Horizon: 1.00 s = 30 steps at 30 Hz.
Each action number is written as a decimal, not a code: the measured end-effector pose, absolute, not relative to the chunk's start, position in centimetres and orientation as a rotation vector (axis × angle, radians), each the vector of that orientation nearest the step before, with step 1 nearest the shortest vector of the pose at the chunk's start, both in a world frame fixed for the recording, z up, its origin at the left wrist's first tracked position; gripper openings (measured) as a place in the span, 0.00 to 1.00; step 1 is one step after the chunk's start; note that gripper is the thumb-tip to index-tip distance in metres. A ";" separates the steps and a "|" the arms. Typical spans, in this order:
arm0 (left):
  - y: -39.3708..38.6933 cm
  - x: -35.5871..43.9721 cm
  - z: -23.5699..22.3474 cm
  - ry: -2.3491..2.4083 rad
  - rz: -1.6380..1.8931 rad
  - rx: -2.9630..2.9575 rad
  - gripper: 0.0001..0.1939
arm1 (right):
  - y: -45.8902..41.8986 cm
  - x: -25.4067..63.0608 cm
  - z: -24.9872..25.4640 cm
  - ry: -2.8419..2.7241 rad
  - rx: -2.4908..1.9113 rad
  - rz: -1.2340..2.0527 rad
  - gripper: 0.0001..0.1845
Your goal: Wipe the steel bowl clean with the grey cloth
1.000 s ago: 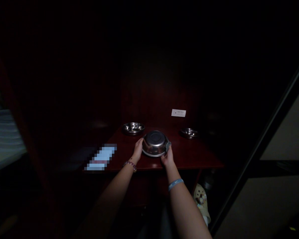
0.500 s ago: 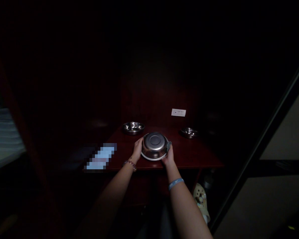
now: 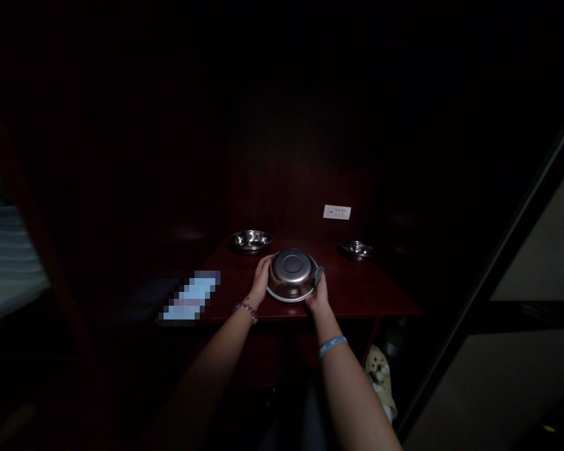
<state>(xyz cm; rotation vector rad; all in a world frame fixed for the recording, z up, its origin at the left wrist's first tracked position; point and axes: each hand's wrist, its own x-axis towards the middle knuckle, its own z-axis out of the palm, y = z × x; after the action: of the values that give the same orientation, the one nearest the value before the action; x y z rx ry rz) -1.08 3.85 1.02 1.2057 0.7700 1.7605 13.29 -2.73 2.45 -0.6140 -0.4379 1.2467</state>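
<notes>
A shiny metal bowl [image 3: 291, 275] is turned bottom up between my two hands, over the front part of the dark red desk. My left hand [image 3: 262, 280] grips its left side, fingers along the rim. On the opposite side my right hand [image 3: 318, 294] holds the rim, with a small grey-green piece of what looks like cloth [image 3: 318, 274] between it and the bowl. Part of the fingers of both hands is hidden by the bowl. Whether the rim touches the desk I cannot tell.
Another metal bowl [image 3: 251, 242] stands upright at the back left of the desk [image 3: 366, 288], and a smaller one [image 3: 357, 250] at the back right. A white wall socket [image 3: 337, 212] is behind. A pixelated bright patch lies at left. Below right is a pale clog [image 3: 378, 376].
Almost nothing differs. The bowl and my left hand have shifted very slightly; my right hand keeps its grip.
</notes>
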 end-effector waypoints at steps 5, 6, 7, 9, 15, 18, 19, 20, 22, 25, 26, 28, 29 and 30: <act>4.0 -1.1 1.0 0.759 1.755 1.203 0.16 | -2.6 13.4 2.2 -0.472 -0.662 1.210 0.17; 4.0 -1.1 1.0 0.758 1.755 1.205 0.16 | -2.5 13.4 2.1 -0.472 -0.664 1.202 0.17; 4.0 -1.1 0.9 0.760 1.754 1.209 0.16 | -2.4 13.4 2.0 -0.469 -0.664 1.194 0.17; 4.1 -1.1 0.8 0.762 1.752 1.216 0.16 | -2.2 13.5 1.7 -0.487 -0.657 1.182 0.17; 4.7 -1.1 0.3 0.758 1.752 1.196 0.17 | -1.5 13.6 1.0 -0.646 -0.674 1.132 0.21; 5.1 -1.1 0.1 0.743 1.750 1.171 0.17 | -1.4 13.6 0.9 -0.655 -0.711 1.114 0.23; 5.3 -1.1 0.0 0.735 1.742 1.161 0.18 | -1.4 13.6 0.9 -0.662 -0.723 1.107 0.24; 5.4 -1.1 -0.1 0.729 1.729 1.149 0.18 | -1.4 13.6 0.8 -0.676 -0.735 1.098 0.25; 5.7 -1.1 -0.3 0.732 1.696 1.119 0.19 | -1.3 13.7 0.8 -0.729 -0.753 1.070 0.26; 5.9 -1.2 -0.6 0.751 1.670 1.089 0.20 | -1.2 13.7 0.6 -0.751 -0.753 1.059 0.27; 5.9 -1.2 -0.6 0.755 1.672 1.087 0.20 | -1.1 13.7 0.6 -0.721 -0.740 1.079 0.27; 5.8 -1.3 -0.6 0.760 1.683 1.094 0.20 | -1.0 13.7 0.5 -0.646 -0.699 1.135 0.25; 5.7 -1.3 -0.6 0.763 1.688 1.104 0.20 | -0.9 13.7 0.4 -0.623 -0.675 1.156 0.25; 5.6 -1.3 -0.5 0.764 1.691 1.117 0.19 | -0.8 13.6 0.3 -0.609 -0.659 1.167 0.24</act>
<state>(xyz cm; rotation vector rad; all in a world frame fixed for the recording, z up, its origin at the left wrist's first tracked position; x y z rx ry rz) -1.35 5.62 -0.51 1.1171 0.7639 1.6909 13.64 -0.78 0.32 -0.6589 -0.6092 1.1667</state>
